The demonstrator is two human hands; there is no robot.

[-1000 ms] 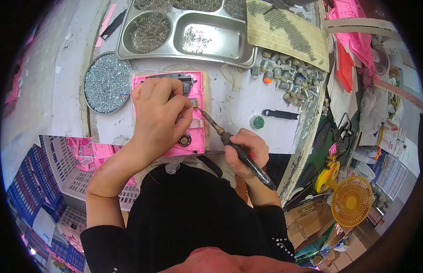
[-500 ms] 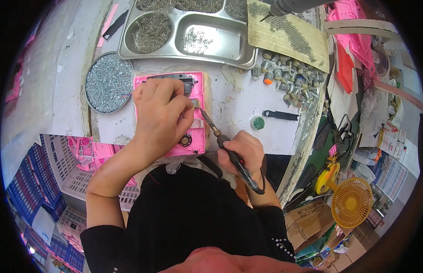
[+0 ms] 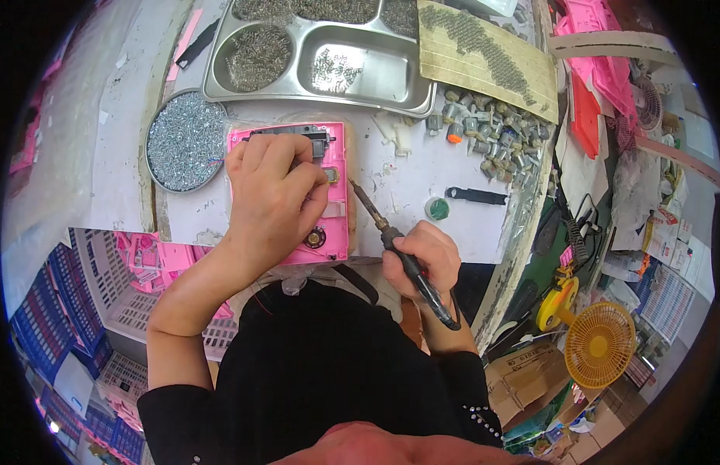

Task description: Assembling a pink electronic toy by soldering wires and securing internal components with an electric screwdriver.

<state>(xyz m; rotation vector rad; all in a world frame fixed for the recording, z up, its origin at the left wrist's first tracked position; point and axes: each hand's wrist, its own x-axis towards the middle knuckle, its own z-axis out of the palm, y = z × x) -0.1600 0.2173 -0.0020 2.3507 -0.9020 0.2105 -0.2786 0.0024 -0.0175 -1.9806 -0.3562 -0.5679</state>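
The right hand (image 3: 429, 260) grips a soldering iron (image 3: 386, 231) at the bench's (image 3: 476, 236) near edge; the left hand (image 3: 268, 190) curls over a pink housing (image 3: 339, 232), any pinch hidden.

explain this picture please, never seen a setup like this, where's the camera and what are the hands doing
There's no machine here, just a person's two bare hands. The view comes from a wide fisheye camera worn on the head, looking down, so straight edges bend.

The right hand grips a soldering iron, its tip near the right edge of a pink casing. The left hand is over that casing; I can't tell what its fingertips hold.

On the white worktable are a round dish of screws, a metal tray, a heap of small motor-like parts and a black strip.
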